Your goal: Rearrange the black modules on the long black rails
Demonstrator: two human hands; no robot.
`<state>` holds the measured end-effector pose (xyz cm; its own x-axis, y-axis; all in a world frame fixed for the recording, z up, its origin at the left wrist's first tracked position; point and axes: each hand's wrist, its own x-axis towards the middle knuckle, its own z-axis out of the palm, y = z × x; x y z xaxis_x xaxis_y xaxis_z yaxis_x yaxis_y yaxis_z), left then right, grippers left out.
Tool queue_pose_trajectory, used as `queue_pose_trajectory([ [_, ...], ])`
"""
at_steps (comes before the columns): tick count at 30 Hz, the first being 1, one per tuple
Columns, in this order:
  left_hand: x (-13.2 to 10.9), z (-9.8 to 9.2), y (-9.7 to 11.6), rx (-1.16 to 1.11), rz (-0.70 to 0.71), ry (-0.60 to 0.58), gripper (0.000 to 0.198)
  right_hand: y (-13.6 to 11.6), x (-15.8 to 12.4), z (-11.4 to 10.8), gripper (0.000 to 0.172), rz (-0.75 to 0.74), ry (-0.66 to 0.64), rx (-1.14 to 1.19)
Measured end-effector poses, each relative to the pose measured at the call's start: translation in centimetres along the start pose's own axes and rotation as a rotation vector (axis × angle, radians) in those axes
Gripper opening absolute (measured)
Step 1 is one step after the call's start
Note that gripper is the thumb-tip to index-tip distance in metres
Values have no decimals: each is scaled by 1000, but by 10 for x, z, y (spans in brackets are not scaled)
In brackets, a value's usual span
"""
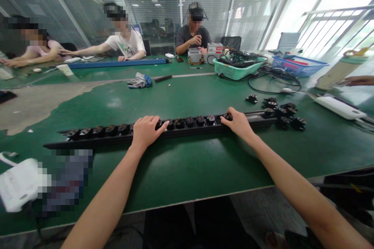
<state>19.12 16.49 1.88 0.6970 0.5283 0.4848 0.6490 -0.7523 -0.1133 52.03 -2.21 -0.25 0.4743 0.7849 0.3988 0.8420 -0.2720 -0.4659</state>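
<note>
A long black rail (189, 131), like a power strip housing, lies across the green table in front of me. Black socket modules (189, 121) sit in a row along its channel. My left hand (146, 131) is wrapped over the rail near its middle, fingers on the far side and thumb along the top. Between the thumb and fingers of my right hand (239, 122) is another black socket module (228, 117), at the channel just right of the row; whether it is seated cannot be made out. Further right, several loose modules (288, 111) lie around the rail's end.
Beyond the rail are a grey-blue glove (140, 81), a green basket (239, 71) of cables and a blue basket (300, 66). A white power strip (339, 107) lies right, a white box (20, 184) near left. Three people sit opposite; another hand (359, 81) shows at right.
</note>
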Motion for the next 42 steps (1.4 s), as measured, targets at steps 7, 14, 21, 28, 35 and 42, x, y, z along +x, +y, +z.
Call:
queue_pose_trajectory([
  [7,0,2,-1,8,8,3,55,0,1,-1,30,-7,2,32],
  [14,0,1,-1,1,5,4,55,1,1,-2,29,4,0,20],
  [21,0,1,0,12,13,14,55,2,1,-4,29,18,-5,24],
  [28,0,1,0,4,6,19,54,5,1,-3,29,25,3,5],
  [35,0,0,0,-2,4,11,54,8,1,-6,28,32,4,-14],
  [42,0,0,0,4,1,5,54,9,2,-7,28,36,12,-24],
])
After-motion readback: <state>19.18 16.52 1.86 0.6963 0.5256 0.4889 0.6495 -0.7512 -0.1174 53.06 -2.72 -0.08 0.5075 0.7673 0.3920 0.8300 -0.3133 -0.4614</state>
